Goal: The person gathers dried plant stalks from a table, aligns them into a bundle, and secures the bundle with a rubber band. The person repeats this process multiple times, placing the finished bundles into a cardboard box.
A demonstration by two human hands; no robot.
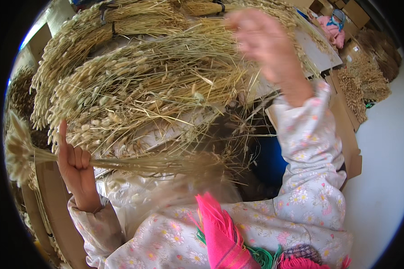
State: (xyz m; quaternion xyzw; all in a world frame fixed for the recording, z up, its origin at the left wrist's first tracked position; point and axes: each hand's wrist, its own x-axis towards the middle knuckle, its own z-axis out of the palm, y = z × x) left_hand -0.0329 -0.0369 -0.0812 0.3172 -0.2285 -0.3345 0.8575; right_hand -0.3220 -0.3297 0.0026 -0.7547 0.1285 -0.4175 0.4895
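My left hand (76, 168) is closed around the stems of a small bunch of bunny tail grass (20, 150), its index finger pointing up. The fluffy pale heads stick out to the left, and the long thin stems run right across my lap, blurred toward their ends. Raised over the stem ends at the far right of the table is my right hand (267, 45), smeared by motion, so its fingers cannot be made out. Beneath and left of it spreads a big loose pile of dried bunny tail grass (134, 85), heads to the left.
Tied bundles of dried grass (139, 22) lie at the back. A pale table surface (316, 47) shows at the right. Near my right arm is something blue (269, 161). Cardboard (350, 152) and brown dried bunches (368, 78) stand right, near a person in pink (333, 33).
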